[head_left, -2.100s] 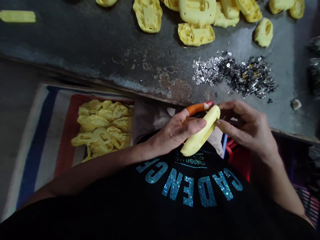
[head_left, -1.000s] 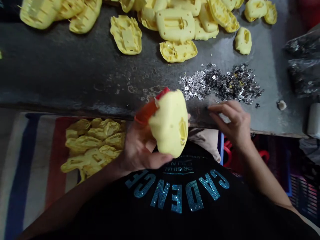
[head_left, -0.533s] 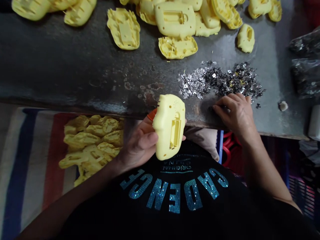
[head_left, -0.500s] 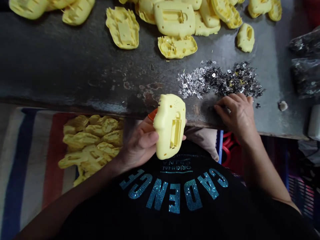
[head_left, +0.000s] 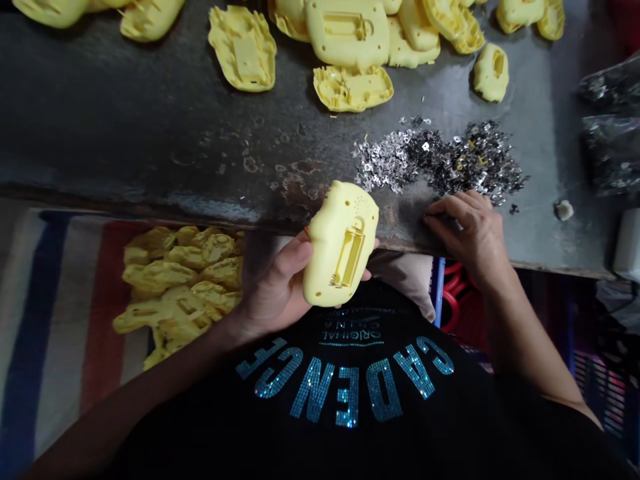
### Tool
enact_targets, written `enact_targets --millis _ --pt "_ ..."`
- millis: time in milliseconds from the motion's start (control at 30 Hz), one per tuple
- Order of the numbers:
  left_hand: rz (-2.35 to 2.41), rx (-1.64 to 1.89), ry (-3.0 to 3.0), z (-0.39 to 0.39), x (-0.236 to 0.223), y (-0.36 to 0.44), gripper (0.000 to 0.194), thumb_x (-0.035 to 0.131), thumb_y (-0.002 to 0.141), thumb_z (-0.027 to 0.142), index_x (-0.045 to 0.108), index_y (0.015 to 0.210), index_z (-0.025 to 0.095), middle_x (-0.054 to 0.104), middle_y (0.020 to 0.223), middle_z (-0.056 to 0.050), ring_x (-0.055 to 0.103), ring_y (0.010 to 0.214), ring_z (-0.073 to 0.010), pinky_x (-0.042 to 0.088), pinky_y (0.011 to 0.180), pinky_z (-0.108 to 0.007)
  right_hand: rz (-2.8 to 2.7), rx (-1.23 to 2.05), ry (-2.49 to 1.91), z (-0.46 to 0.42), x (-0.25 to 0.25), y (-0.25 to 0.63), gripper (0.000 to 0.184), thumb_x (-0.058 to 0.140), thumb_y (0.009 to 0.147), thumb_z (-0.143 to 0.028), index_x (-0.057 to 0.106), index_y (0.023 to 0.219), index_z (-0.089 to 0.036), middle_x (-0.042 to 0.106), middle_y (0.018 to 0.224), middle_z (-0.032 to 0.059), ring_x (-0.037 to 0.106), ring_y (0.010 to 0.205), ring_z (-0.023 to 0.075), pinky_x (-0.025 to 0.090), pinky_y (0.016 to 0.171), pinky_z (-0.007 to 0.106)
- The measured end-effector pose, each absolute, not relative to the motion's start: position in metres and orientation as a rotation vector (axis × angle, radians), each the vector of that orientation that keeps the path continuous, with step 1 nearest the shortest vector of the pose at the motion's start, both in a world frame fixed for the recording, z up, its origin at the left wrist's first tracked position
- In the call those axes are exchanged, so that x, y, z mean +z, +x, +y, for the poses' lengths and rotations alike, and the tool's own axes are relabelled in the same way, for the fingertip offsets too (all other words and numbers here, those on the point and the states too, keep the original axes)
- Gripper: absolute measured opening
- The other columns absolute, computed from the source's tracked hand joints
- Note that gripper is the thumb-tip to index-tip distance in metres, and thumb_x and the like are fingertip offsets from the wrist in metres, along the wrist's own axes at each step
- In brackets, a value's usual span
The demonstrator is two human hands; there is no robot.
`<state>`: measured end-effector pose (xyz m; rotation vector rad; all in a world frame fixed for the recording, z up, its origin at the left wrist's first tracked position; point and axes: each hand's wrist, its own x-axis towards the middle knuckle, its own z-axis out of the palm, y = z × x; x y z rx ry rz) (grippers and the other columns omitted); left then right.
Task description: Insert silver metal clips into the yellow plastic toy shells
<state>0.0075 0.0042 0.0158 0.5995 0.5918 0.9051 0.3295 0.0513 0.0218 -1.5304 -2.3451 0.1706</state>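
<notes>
**housing turned in the left hand, right hand at the clips**

the yellow plastic housing [head_left: 341,245] has tilted over since the earlier frame, its long axis now leaning up and to the right, rectangular recess facing up. the left hand [head_left: 274,288] clenches it from below, just off the desk's front edge and over the black shirt [head_left: 345,393]. the housing lies just left of the right hand [head_left: 467,237], whose curled fingers [head_left: 440,219] rest on the steel-topped desk [head_left: 150,150] beside the heap of metal clips [head_left: 440,157]; whether they pinch a clip, i cannot tell. yellow shells [head_left: 350,87] lie beyond, with more [head_left: 180,287] on a striped cloth [head_left: 55,320] below.
</notes>
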Motion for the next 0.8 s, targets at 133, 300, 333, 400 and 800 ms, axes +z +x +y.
enact_targets --millis 133,300,333,400,800 --pt "0.574 0.869 0.578 0.003 0.009 0.003 0.081 0.080 0.103 0.065 0.065 0.171 0.025 0.089 0.139 -0.014 0.088 0.091 -0.0265 0.061 0.055 -0.025 -2.235 0.109 -1.572 0.038 0.015 0.338 0.014 0.073 0.112 -0.035 0.082 0.105 -0.027 0.081 0.096 0.0051 0.069 0.092 0.0280 0.051 0.088 0.044" --pt "0.607 0.777 0.514 0.005 0.009 0.006 0.079 0.079 0.101 0.071 0.072 0.161 0.020 0.087 0.140 -0.021 0.088 0.092 -0.0295 0.059 0.051 -0.025 -2.223 0.212 -1.549 0.039 0.014 0.334 0.012 0.075 0.109 -0.031 0.087 0.113 -0.029 0.083 0.106 0.0068 0.075 0.101 0.0296 0.058 0.096 0.047" --pt "0.611 0.758 0.497 0.005 0.010 0.008 0.077 0.078 0.100 0.070 0.073 0.157 0.018 0.088 0.138 -0.022 0.088 0.091 -0.0296 0.058 0.050 -0.025 -2.213 0.234 -1.533 0.039 0.016 0.331 0.011 0.076 0.108 -0.030 0.087 0.109 -0.029 0.083 0.104 0.0065 0.076 0.100 0.0293 0.059 0.096 0.047" --pt "0.595 0.711 0.478 0.006 0.012 0.012 0.077 0.078 0.099 0.069 0.074 0.154 0.016 0.089 0.132 -0.023 0.089 0.090 -0.0308 0.056 0.048 -0.025 -2.163 0.299 -1.468 0.037 0.025 0.323 0.008 0.079 0.108 -0.029 0.086 0.105 -0.030 0.084 0.100 0.0050 0.078 0.095 0.0278 0.061 0.091 0.045" --pt "0.455 0.612 0.413 -0.001 0.012 0.020 0.070 0.080 0.099 0.072 0.071 0.149 0.024 0.087 0.120 -0.011 0.088 0.105 -0.0349 0.063 0.057 -0.030 -2.295 0.632 -1.060 0.026 0.080 0.278 0.008 0.082 0.111 -0.037 0.086 0.118 -0.037 0.088 0.105 0.0027 0.084 0.093 0.0266 0.069 0.080 0.043"
